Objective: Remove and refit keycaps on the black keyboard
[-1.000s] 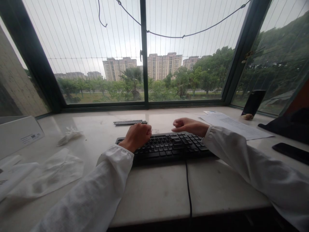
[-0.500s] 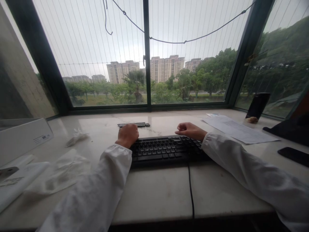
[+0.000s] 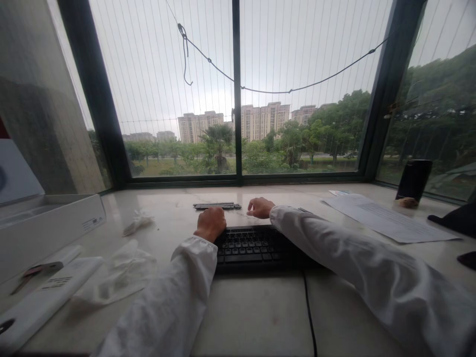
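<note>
A black keyboard (image 3: pixel 247 245) lies on the pale marble-look counter, its cable running off the near edge. My left hand (image 3: pixel 210 222) is closed at the keyboard's far left corner. Its fingers are curled out of sight, so I cannot tell what they hold. Just past the far edge of the keyboard is my right hand (image 3: pixel 261 208), bent with thumb and fingertips close together. Anything between those fingertips is too small to make out. A row of small dark pieces (image 3: pixel 217 206) lies beyond my left hand, with the right fingertips just to its right. My right sleeve covers the keyboard's right part.
Left on the counter are a white open box (image 3: pixel 84 215), crumpled white tissue (image 3: pixel 119 270) and a flat white box (image 3: pixel 55 285) with a metal item on it. To the right lie printed paper (image 3: pixel 379 215) and an upright dark object (image 3: pixel 414 181). A window stands behind.
My right hand has moved left from above the keyboard's right part towards the row of dark pieces. My left hand stays at the corner. The view has shifted up and left.
</note>
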`<state>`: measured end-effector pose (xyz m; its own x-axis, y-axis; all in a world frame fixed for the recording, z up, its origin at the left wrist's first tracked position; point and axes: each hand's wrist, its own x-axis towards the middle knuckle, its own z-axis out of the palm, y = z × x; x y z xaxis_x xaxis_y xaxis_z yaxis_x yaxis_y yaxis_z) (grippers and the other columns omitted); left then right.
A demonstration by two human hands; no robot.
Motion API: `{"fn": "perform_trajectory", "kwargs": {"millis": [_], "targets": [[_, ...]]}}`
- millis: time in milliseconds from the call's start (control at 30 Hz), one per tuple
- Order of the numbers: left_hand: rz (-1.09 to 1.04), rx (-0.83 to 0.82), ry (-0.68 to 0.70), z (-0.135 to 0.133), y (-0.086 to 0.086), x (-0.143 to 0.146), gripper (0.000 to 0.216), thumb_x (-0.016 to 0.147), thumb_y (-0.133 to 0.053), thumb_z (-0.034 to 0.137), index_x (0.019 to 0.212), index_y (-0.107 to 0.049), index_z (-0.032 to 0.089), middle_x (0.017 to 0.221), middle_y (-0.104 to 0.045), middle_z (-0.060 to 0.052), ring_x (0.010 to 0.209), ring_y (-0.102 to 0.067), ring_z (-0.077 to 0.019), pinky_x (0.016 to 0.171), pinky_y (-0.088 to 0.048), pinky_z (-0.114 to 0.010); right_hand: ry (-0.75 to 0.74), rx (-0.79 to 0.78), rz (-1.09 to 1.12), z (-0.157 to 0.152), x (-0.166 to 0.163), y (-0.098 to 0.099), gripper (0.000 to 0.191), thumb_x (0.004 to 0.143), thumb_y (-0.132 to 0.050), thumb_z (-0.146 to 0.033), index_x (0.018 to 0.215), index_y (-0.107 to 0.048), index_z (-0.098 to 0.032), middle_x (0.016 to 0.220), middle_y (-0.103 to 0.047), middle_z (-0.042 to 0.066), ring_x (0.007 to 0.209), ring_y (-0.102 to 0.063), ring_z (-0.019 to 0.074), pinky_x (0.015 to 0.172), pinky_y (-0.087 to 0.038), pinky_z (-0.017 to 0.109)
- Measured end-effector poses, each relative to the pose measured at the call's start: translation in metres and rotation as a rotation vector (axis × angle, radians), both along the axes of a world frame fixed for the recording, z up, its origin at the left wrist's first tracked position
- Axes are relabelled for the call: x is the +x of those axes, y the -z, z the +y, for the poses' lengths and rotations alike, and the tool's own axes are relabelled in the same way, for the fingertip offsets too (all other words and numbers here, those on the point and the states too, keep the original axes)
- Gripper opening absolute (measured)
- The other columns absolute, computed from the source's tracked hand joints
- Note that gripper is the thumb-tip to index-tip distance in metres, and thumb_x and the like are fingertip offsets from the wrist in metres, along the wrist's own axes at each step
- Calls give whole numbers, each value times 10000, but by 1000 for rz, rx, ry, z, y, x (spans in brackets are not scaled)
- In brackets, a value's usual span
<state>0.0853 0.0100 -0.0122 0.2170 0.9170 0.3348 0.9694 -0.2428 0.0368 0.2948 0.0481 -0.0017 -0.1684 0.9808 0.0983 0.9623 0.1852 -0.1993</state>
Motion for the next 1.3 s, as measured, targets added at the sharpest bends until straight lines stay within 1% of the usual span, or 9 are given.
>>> {"fn": "perform_trajectory", "kwargs": {"millis": [167,333,433,633,867,967,1067,1200,1300], "targets": [[-4,24,17,1,-1,0,274,808,-438,224,921,-679,159,903,-672,-136,856,-642,-248,746,-490,-339,57,33,-111,40,-27,8,386,763,-626,-409,1101,-638,-221,1167,-611,123,1037,-560,259,837,-409,348],[-26,30,29,0,-1,2,261,803,-449,219,890,-687,156,893,-672,-136,860,-639,-248,762,-485,-346,101,10,-140,63,-32,10,382,762,-627,-434,1067,-659,-207,1173,-600,141,1030,-565,264,830,-413,349],[-35,43,30,-1,-1,3,269,805,-438,223,880,-688,158,886,-673,-132,854,-639,-254,753,-489,-356,99,6,-134,67,-28,11,341,765,-619,-445,1012,-680,-216,1147,-612,127,1017,-569,248,826,-410,331],[-36,26,34,-4,-3,5,280,814,-433,219,914,-687,155,919,-670,-144,880,-635,-249,783,-483,-364,117,22,-106,65,-23,16,397,753,-627,-450,1098,-637,-253,1189,-594,95,1044,-554,231,839,-406,324],[-24,51,50,-5,-3,5,261,815,-441,218,885,-686,162,887,-670,-128,859,-639,-255,758,-489,-354,126,13,-74,61,-25,16,339,738,-643,-433,1015,-679,-241,1125,-631,100,1000,-575,235,785,-420,312],[-29,47,59,-7,-5,6,269,818,-431,218,885,-686,169,891,-672,-128,861,-639,-258,761,-486,-366,90,11,-65,53,-20,5,328,726,-650,-453,951,-697,-220,1067,-653,100,975,-583,230,762,-419,296],[-48,40,62,-10,-8,8,282,820,-423,210,903,-687,159,904,-672,-137,870,-638,-253,774,-478,-360,10,32,-46,33,-9,-10,324,741,-629,-460,942,-687,-212,1000,-673,78,925,-592,201,737,-411,272],[-58,54,94,-13,-10,12,278,816,-421,193,898,-684,159,873,-673,-133,848,-641,-251,749,-478,-351,-124,27,-18,-13,15,-28,343,757,-593,-497,935,-672,-215,865,-685,29,778,-600,146,668,-401,237],[-58,74,149,-18,-12,16,260,807,-429,183,866,-681,151,843,-672,-131,821,-642,-246,717,-474,-333,-264,14,58,-53,39,-34,387,752,-578,-535,923,-668,-200,759,-668,14,659,-575,127,609,-381,235]]}}
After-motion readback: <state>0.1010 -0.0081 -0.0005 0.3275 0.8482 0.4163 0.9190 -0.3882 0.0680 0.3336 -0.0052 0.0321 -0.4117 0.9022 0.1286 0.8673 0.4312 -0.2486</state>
